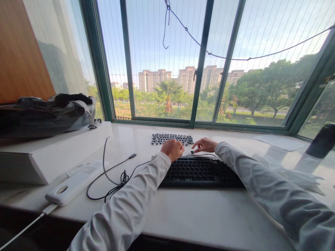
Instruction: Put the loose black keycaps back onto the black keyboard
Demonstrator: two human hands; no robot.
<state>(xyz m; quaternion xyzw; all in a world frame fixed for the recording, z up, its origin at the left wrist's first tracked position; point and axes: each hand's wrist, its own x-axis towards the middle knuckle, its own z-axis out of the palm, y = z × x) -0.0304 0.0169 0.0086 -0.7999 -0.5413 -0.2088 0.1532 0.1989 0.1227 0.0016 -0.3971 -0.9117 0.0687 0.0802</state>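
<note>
A black keyboard (pixel 193 170) lies on the white sill in front of me, its key area showing pale square outlines. Behind it, loose black keycaps (pixel 171 137) are laid out in rows. My left hand (pixel 172 150) is closed above the keyboard's upper left edge, close to the rows; its fingertips are hidden beneath it. Just right of it, my right hand (pixel 205 144) has thumb and forefinger bent together at a small black keycap (pixel 193 152). A dark cable runs below that hand, along the keyboard's back edge.
Left of the keyboard lie a coiled black cable (pixel 121 181) with its plug and a white power strip (pixel 74 181). A white box (pixel 52 153) carries a dark bag (pixel 47 109). To the right are clear plastic wrap (pixel 293 174), paper (pixel 280 142) and a black cylinder (pixel 323 139). Windows rise behind.
</note>
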